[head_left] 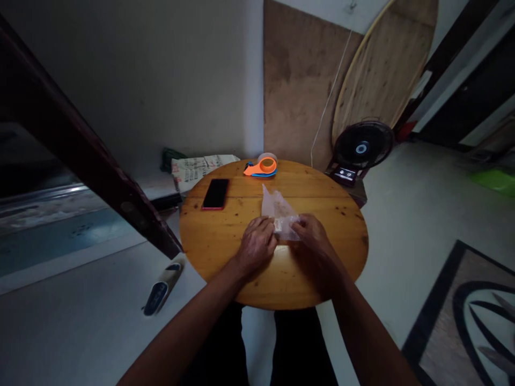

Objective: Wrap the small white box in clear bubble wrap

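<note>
A piece of translucent, crinkled plastic wrap (279,205) lies on the round wooden table (233,276), partly folded over. Its near side is between my two hands. My left hand (257,241) has its fingers curled and pressed down on the plastic's left edge, beside a small pale rectangular thing (278,225) that I cannot make out clearly. Thumb and fingers of my right hand (310,231) pinch the right edge of the plastic. Part of the folded side is hidden under the fingers.
An orange and blue tape dispenser (261,166) stands at the table's far edge. A phone (216,194) lies at the left. Beyond the table are a printed sack (197,169) and, at the right, a black fan (363,147). A slipper (163,287) is on the floor.
</note>
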A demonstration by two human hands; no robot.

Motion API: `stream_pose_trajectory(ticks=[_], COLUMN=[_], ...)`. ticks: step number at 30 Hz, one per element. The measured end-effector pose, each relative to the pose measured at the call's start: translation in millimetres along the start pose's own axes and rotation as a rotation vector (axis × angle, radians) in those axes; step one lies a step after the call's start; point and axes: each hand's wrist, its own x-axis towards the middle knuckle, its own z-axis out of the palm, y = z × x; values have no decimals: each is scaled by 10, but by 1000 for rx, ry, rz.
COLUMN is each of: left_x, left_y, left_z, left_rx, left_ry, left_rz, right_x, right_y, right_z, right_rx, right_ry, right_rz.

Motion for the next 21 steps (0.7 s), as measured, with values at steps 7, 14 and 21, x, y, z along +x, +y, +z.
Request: stream_pose_trajectory(ticks=[7,14,21], left_x=[-5,-9,2], left_y=[-7,-22,5], left_z=[2,-3,-55], left_rx=[-25,-3,47], left_ry=[20,-11,-76], left_rz=[33,43,52], right_x=[23,80,177], right_y=[-96,-19,-71], right_z=[97,155,102], right_rx=[-53,81,476], right_ry=[2,118,23], right_rz=[77,71,148])
